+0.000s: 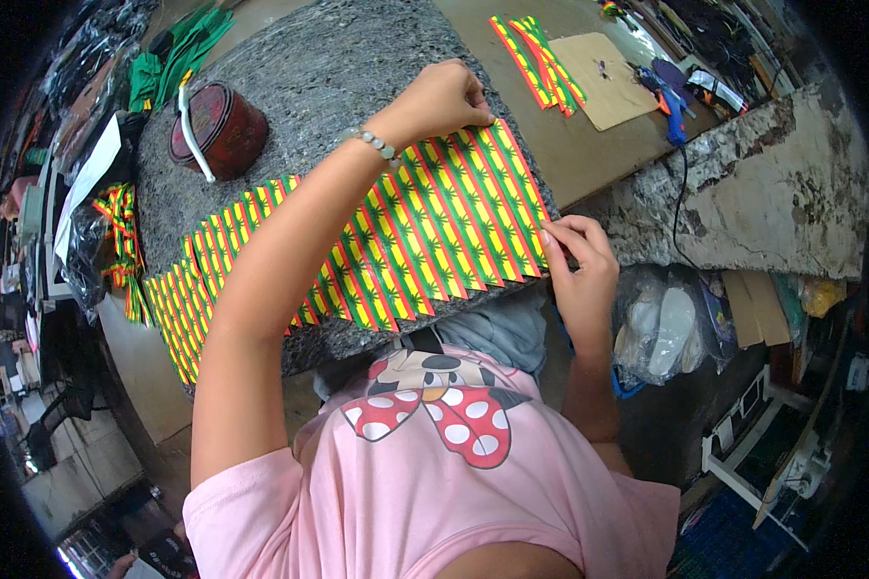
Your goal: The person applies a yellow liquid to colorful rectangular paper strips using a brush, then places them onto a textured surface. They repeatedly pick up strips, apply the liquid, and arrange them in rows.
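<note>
Many red, yellow and green strips (425, 227) with a dark leaf pattern lie side by side, in a long slanting row across a grey felt-like surface (319, 58). My left hand (449, 98), a beaded bracelet at its wrist, is closed at the far end of the rightmost strip (522, 179). At that strip's near end my right hand (581, 259) pinches the edge between thumb and fingers. Part of the row is hidden under my left forearm.
A dark red round tin (224, 130) with a white-handled brush (192, 130) across it stands at the left. Loose strips (536, 63), a cardboard piece (599, 82) and a blue glue gun (674, 111) with a black cord lie at the right. A bundle of strips (121, 232) hangs far left.
</note>
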{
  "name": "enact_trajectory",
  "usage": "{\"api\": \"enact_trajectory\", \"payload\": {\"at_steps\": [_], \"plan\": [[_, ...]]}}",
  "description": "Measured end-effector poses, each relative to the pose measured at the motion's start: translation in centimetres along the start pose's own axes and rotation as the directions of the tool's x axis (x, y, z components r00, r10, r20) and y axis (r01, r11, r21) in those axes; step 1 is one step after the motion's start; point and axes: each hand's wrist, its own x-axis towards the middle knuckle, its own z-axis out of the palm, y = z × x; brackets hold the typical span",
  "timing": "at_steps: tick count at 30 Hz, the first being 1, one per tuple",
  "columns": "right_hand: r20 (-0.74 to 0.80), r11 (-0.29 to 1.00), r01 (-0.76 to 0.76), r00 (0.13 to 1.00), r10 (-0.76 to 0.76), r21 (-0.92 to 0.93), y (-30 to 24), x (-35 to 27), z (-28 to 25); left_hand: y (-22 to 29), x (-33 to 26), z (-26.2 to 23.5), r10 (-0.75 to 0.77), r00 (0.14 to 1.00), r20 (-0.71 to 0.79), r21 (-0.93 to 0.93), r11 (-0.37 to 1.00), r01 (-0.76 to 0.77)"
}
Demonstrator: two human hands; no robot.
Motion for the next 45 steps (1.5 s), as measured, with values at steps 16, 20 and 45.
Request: {"api": "enact_trajectory", "payload": {"at_steps": [16, 20, 45], "plan": [[0.209, 0.049, -0.365, 0.412, -0.887, 0.93, -13.0, 2.2, -1.8, 17.1, -10.6, 7.1, 0.468, 0.882, -0.047, -0.541, 0.73, -0.416], [0.509, 0.439, -0.586, -0.052, -0.859, 0.681, -16.6, 0.7, 1.5, 16.4, -11.1, 7.6, 0.565, 0.589, 0.577, -0.71, 0.703, 0.021], [0.003, 0.83, 0.543, 0.837, -0.548, 0.124, -17.9, 18.1, 18.0, -11.1, -21.8, -11.6, 0.293, 0.53, -0.796, 0.489, 0.827, 0.277]]}}
